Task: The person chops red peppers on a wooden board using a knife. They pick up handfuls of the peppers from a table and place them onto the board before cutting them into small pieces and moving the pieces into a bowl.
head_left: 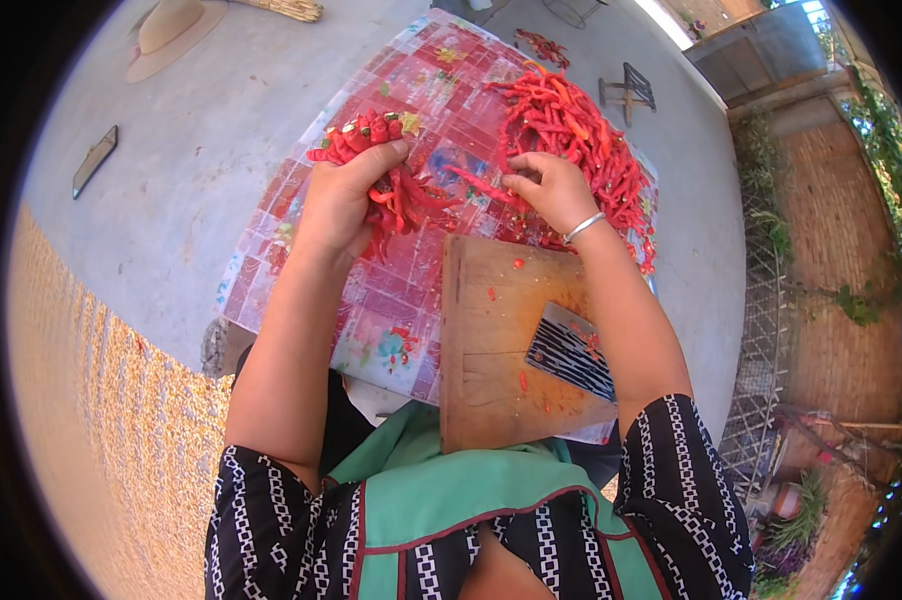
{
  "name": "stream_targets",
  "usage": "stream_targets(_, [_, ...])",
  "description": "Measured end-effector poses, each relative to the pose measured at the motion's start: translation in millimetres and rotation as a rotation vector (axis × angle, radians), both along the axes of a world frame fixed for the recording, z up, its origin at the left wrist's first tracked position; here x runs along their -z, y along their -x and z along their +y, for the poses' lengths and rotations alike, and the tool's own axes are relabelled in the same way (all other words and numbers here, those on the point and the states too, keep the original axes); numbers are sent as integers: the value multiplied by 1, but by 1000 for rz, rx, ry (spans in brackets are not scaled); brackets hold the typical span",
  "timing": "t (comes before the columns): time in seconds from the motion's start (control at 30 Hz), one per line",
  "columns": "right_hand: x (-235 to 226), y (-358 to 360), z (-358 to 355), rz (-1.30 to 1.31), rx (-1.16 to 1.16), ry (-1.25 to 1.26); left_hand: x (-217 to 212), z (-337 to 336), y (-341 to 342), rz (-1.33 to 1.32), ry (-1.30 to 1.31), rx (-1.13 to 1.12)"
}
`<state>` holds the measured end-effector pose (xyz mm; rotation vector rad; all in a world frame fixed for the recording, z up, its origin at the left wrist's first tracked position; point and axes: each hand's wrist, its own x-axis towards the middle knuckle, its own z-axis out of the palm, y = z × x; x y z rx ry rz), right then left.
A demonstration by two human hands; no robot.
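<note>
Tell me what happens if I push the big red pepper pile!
The pepper pile would probably slump and spread, since it's loosely heaped. Each piece is likely light, being so slim. They may be bendy rather than stiff, judging by their curved, tangled shapes.

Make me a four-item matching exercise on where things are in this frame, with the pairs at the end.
1. Pepper bunch
2. Large pepper heap
3. Dark-striped flat tool
4. Brimmed hat

A. On the wooden board
B. On the grey floor
C. In the left hand
D. On the red patterned tablecloth

Pairs: 1-C, 2-D, 3-A, 4-B
</note>
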<state>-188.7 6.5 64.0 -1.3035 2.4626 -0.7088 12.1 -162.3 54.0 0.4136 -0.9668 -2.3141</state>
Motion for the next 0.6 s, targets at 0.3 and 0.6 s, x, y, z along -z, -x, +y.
stream_targets(0.3, [22, 7, -11, 616, -587, 8, -5, 0, -4, 4, -4, -2])
stream_targets(0.6, [4, -22, -31, 188, -179, 318, -11, 4, -7, -25, -52, 5])
